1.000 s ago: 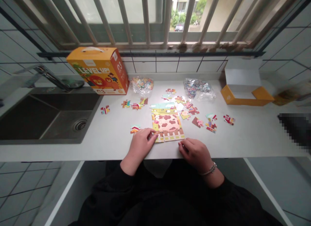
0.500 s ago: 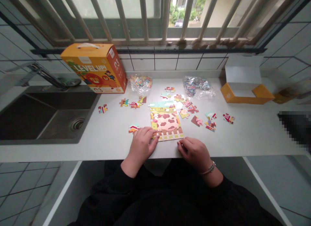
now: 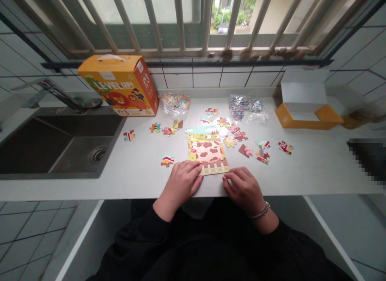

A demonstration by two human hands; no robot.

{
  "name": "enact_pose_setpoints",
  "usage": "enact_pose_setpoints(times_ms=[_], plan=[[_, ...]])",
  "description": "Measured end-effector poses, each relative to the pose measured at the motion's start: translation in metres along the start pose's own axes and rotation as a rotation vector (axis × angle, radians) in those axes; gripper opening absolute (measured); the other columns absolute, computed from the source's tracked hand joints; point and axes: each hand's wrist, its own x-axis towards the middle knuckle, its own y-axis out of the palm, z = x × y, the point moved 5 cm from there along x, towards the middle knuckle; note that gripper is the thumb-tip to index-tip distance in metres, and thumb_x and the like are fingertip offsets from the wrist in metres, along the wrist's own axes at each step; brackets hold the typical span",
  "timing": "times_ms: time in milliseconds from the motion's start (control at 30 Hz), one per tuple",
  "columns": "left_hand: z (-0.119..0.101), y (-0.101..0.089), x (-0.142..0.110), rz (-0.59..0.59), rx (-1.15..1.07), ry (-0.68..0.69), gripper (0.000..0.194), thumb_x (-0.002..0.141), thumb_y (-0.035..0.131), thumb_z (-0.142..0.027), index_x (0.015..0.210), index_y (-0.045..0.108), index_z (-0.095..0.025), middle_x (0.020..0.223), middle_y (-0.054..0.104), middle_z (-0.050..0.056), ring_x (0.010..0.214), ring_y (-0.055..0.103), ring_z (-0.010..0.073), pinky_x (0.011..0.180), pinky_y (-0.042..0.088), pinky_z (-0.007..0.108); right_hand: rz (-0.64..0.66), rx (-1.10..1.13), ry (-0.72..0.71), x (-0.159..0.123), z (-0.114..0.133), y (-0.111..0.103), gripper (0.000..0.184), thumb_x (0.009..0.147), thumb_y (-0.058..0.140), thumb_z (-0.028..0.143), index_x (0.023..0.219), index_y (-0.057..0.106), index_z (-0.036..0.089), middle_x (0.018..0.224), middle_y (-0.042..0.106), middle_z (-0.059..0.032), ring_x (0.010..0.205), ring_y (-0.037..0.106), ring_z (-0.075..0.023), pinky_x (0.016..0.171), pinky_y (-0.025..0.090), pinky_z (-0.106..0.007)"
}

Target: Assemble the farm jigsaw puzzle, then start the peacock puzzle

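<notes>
A partly joined jigsaw (image 3: 206,150) with a cow picture lies on the white counter (image 3: 301,168) in front of me. My left hand (image 3: 182,180) rests with curled fingers on its lower left corner. My right hand (image 3: 244,186) lies just below the lower right corner, fingers curled, touching the counter; whether it holds a piece is hidden. Loose pieces are scattered around: one at the left (image 3: 167,160), a few at the upper left (image 3: 164,129), several at the right (image 3: 250,148).
An orange puzzle box (image 3: 120,85) stands at the back left, beside a dark sink (image 3: 57,146) with a tap. Two clear bags of pieces (image 3: 176,102) (image 3: 245,108) lie at the back. An open orange tray box (image 3: 307,112) sits at the right. A barred window runs behind.
Both hands stay at the jigsaw's lower edge; the left hand has slid slightly right onto the corner. The view shifted a little.
</notes>
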Motion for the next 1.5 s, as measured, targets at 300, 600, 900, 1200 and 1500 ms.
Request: enact_pose_setpoints(times_ms=[300,600,900,1200,1500], plan=[[-0.001,-0.001,-0.001,0.001,-0.003,0.036,0.027,0.111,0.059,-0.033,0.131,0.075,-0.025,0.143,0.075,0.011,0.132,0.067,0.0321,0.106,0.049,0.053,0.050,0.045,-0.022,0.007,0.001,0.001,0.019,0.106,0.067,0.025,0.123,0.076,0.025,0.131,0.079,-0.0094,0.126,0.070,-0.0284,0.107,0.053,-0.048],[-0.006,-0.007,-0.005,0.017,-0.021,0.075,0.025,0.110,0.059,-0.030,0.130,0.075,-0.027,0.141,0.076,0.010,0.131,0.068,0.0314,0.106,0.052,0.053,0.051,0.076,-0.062,0.005,0.004,0.000,0.015,0.104,0.068,0.021,0.113,0.079,0.026,0.124,0.082,-0.0082,0.119,0.073,-0.0273,0.103,0.057,-0.047],[-0.007,-0.009,-0.007,0.006,-0.044,0.107,0.021,0.108,0.062,-0.025,0.123,0.077,-0.025,0.134,0.077,0.010,0.124,0.069,0.0302,0.102,0.055,0.050,0.038,0.050,-0.045,0.003,0.001,0.000,0.019,0.104,0.069,0.024,0.121,0.076,0.026,0.143,0.075,-0.0105,0.131,0.068,-0.0303,0.109,0.055,-0.051],[-0.009,-0.018,-0.003,0.072,-0.110,0.165,0.017,0.108,0.062,-0.022,0.115,0.077,-0.026,0.129,0.081,0.007,0.119,0.073,0.0267,0.102,0.056,0.048,0.099,0.036,-0.046,0.011,0.000,0.007,0.034,0.104,0.070,0.028,0.138,0.072,0.027,0.150,0.072,-0.0109,0.139,0.065,-0.0323,0.112,0.053,-0.055],[0.072,-0.046,0.047,0.027,0.017,-0.071,0.026,0.108,0.058,-0.030,0.128,0.074,-0.024,0.140,0.075,0.012,0.130,0.069,0.0324,0.110,0.053,0.053,0.106,0.045,-0.016,0.014,0.001,0.006,0.030,0.105,0.067,0.028,0.136,0.071,0.027,0.150,0.072,-0.0108,0.138,0.065,-0.0322,0.112,0.053,-0.055]])
